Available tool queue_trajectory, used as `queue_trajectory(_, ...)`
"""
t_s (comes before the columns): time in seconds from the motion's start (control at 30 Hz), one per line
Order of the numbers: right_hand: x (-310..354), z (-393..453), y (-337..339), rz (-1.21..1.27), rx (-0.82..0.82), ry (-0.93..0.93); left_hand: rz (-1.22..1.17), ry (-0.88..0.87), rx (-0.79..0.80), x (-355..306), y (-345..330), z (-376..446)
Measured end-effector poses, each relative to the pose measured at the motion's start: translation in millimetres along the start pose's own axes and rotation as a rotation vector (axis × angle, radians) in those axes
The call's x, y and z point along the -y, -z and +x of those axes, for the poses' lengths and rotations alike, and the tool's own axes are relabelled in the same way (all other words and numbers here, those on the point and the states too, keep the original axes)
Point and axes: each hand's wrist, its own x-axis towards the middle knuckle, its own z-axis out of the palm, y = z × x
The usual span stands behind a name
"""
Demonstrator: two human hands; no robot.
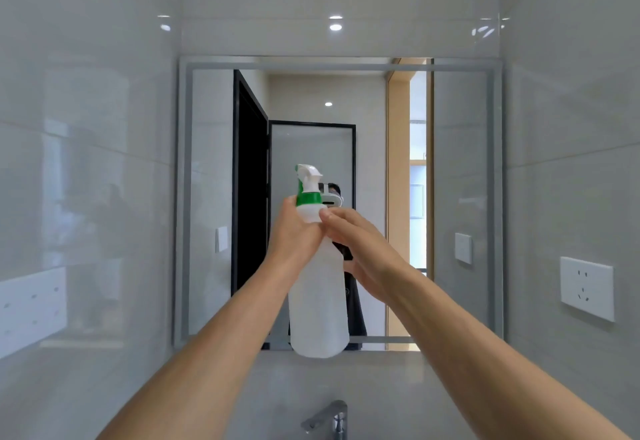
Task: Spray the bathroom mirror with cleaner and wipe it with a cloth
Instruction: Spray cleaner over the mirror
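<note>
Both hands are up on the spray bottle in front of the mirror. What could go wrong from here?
1. The nozzle's aim is unclear from behind; spray could miss the mirror and reach the wall socket on the right.
2. The left hand grips only the neck of the spray bottle while the right hand merely touches it; the bottle could slip toward the faucet.
3. No cloth is visible, so spray may run before wiping.

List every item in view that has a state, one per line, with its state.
spray bottle: upright, held up before the mirror, not resting on anything
left hand: wrapped around the bottle's neck
right hand: open, fingertips touching the bottle's shoulder
mirror: no spray or wipe marks visible
faucet: no water running
wall socket: nothing plugged in
</note>
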Motion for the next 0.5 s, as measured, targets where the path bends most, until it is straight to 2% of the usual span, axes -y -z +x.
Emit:
queue_trajectory(0.07, -7.3, 3.1, 7.1, 0.085, 0.091, 0.024, -0.03, 0.029, -0.024, -4.9, 12.7, 7.6)
queue_trajectory(0.17, -24.6, 6.2, 3.4, -0.069, 0.23, 0.008, -0.045, 0.015, -0.063, -10.7, 26.5, 15.3)
queue_trajectory(0.23, -31.4, 8.4, -10.3, -0.153, 0.267, 0.053, -0.066, 0.012, -0.076, -15.5, 32.6, 17.9)
queue_trajectory(0.3, -30.7, 12.2, -23.2, -0.217, 0.265, 0.106, -0.089, 0.024, -0.06, -18.2, 39.0, 21.0)
queue_trajectory(0.5, -35.7, 43.9, -49.7, -0.304, 0.158, 0.103, -0.1, 0.049, 0.018, -24.2, 65.0, 35.8)
